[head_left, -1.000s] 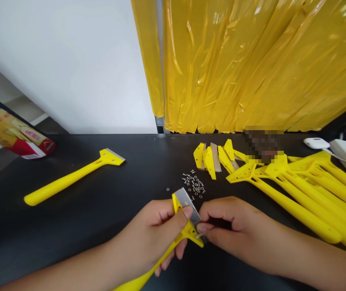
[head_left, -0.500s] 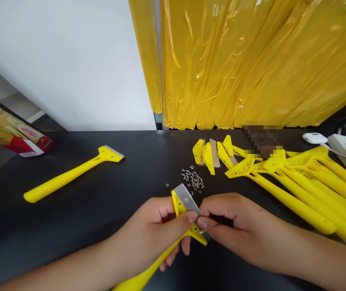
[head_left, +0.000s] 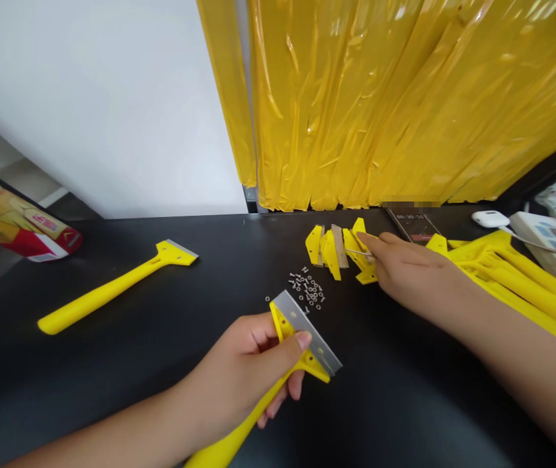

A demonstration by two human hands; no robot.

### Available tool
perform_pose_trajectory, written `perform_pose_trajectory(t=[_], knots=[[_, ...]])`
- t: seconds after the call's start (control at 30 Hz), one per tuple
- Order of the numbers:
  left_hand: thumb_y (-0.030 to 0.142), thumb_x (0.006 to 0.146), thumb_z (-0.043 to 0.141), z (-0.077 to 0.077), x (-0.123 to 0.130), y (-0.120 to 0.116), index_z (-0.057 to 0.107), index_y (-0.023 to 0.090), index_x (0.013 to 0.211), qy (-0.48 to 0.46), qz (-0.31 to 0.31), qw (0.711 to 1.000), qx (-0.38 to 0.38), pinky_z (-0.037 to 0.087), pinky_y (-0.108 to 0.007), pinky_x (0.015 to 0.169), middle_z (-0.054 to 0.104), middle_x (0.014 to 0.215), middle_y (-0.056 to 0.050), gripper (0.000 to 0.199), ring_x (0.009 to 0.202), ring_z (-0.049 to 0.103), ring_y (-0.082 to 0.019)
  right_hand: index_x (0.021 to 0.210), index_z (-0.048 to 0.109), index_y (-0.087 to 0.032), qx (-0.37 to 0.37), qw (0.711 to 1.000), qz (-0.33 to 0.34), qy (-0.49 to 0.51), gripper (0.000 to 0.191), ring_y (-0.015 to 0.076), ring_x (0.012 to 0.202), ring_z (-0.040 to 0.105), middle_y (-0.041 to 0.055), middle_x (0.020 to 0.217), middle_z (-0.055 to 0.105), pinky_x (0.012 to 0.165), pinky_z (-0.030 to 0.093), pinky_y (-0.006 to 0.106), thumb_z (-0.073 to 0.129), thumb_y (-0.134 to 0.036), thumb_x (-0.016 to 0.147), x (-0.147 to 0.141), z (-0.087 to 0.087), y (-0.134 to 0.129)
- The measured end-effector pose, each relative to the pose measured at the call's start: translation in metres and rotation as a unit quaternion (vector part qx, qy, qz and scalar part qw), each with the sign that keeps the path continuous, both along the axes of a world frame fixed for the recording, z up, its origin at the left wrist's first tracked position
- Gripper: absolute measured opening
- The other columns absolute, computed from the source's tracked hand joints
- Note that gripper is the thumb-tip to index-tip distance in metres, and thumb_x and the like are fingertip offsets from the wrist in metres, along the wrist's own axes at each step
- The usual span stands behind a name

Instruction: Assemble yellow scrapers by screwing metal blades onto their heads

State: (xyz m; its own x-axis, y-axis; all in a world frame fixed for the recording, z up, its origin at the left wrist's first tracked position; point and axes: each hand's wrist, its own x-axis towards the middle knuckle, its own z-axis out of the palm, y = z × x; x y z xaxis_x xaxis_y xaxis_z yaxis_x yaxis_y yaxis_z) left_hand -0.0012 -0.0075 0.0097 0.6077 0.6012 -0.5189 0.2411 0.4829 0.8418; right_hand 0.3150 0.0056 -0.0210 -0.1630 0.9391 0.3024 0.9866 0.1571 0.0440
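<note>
Head view is showing the left hand (head_left: 238,370) gripping a yellow plastic scraper (head_left: 282,328) fitted with a steel blade (head_left: 302,322), held just above the desk (head_left: 112,377). Its fingers are closed around the scraper's neck, with the thumb pressed across the head, a grip that is keeping the blade edge free of the palm. The right hand (head_left: 417,273) is reaching over a cluster of yellow scraper heads (head_left: 329,247) and loose blades (head_left: 339,246). Its fingers are drawn narrow and appear to pinch a thin metal shaft (head_left: 358,252), though the item is too small to confirm. Screws and washers (head_left: 311,289) are lying in a loose heap between the hands, within reach of both. An assembled scraper (head_left: 116,286) is resting apart on the left, while long yellow scraper handles (head_left: 526,286) are lying stacked on the right, near a phone (head_left: 411,224). Yellow plastic sheeting (head_left: 380,97) is hanging behind the desk.
</note>
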Motion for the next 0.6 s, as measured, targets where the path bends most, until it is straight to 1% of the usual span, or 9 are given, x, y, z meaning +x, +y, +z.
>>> perform_pose_trajectory(t=[0.07, 0.13, 0.2, 0.3, 0.37, 0.47, 0.6], knots=[[0.053, 0.100, 0.063, 0.000, -0.001, -0.001, 0.060, 0.019, 0.081, -0.003, -0.005, 1.000, 0.003, 0.041, -0.014, 0.037, 0.065, 0.063, 0.002, 0.039, 0.041, 0.049, -0.007, 0.152, 0.058, -0.015, -0.019, 1.000, 0.022, -0.003, 0.056, 0.0327, 0.133, 0.067, 0.0182, 0.130, 0.075, 0.109, 0.055, 0.046, 0.039, -0.004, 0.100, 0.001, -0.004, -0.002], [0.053, 0.101, 0.062, -0.001, -0.002, -0.001, 0.060, 0.019, 0.081, -0.008, -0.005, 1.000, 0.005, 0.041, -0.014, 0.037, 0.065, 0.063, 0.002, 0.039, 0.041, 0.050, -0.007, 0.147, 0.062, -0.014, -0.029, 0.999, 0.034, -0.004, 0.056, 0.0309, 0.134, 0.066, 0.0174, 0.131, 0.075, 0.110, 0.055, 0.045, 0.037, -0.001, 0.099, -0.001, -0.003, -0.005], [0.052, 0.101, 0.061, -0.002, -0.002, -0.001, 0.060, 0.020, 0.081, -0.014, -0.001, 1.000, 0.007, 0.041, -0.014, 0.037, 0.065, 0.063, 0.002, 0.039, 0.041, 0.049, -0.007, 0.146, 0.062, -0.016, -0.024, 0.999, 0.033, -0.002, 0.054, 0.0312, 0.131, 0.067, 0.0160, 0.131, 0.076, 0.111, 0.054, 0.046, 0.038, -0.004, 0.099, -0.003, 0.000, -0.007], [0.051, 0.102, 0.061, -0.003, -0.002, -0.001, 0.060, 0.020, 0.081, -0.018, 0.002, 1.000, 0.004, 0.041, -0.014, 0.036, 0.065, 0.061, 0.003, 0.037, 0.040, 0.049, -0.007, 0.148, 0.059, -0.019, -0.007, 1.000, 0.018, 0.009, 0.050, 0.0332, 0.127, 0.069, 0.0153, 0.130, 0.076, 0.110, 0.053, 0.049, 0.044, -0.012, 0.101, -0.003, 0.003, -0.007], [0.051, 0.102, 0.061, -0.004, -0.002, 0.000, 0.061, 0.020, 0.083, -0.016, 0.001, 1.000, -0.001, 0.040, -0.014, 0.036, 0.065, 0.061, 0.003, 0.036, 0.040, 0.049, -0.007, 0.149, 0.059, -0.018, -0.003, 1.000, 0.009, 0.016, 0.049, 0.0346, 0.126, 0.069, 0.0165, 0.128, 0.076, 0.107, 0.053, 0.049, 0.047, -0.016, 0.101, -0.001, 0.003, -0.004], [0.051, 0.101, 0.061, -0.005, -0.002, 0.000, 0.061, 0.020, 0.084, -0.013, 0.000, 1.000, -0.003, 0.040, -0.014, 0.036, 0.065, 0.061, 0.003, 0.035, 0.039, 0.048, -0.007, 0.143, 0.064, -0.017, -0.013, 1.000, 0.003, 0.017, 0.045, 0.0362, 0.121, 0.070, 0.0172, 0.123, 0.077, 0.101, 0.055, 0.048, 0.051, -0.018, 0.100, 0.003, 0.002, 0.000], [0.055, 0.100, 0.062, -0.004, -0.001, -0.001, 0.061, 0.020, 0.083, 0.000, -0.008, 1.000, -0.003, 0.040, -0.014, 0.037, 0.064, 0.062, 0.003, 0.039, 0.041, 0.047, -0.007, 0.129, 0.072, -0.021, -0.036, 0.999, -0.008, 0.007, 0.036, 0.0334, 0.112, 0.072, 0.0135, 0.117, 0.078, 0.095, 0.055, 0.043, 0.052, -0.020, 0.098, 0.004, 0.009, -0.001]])
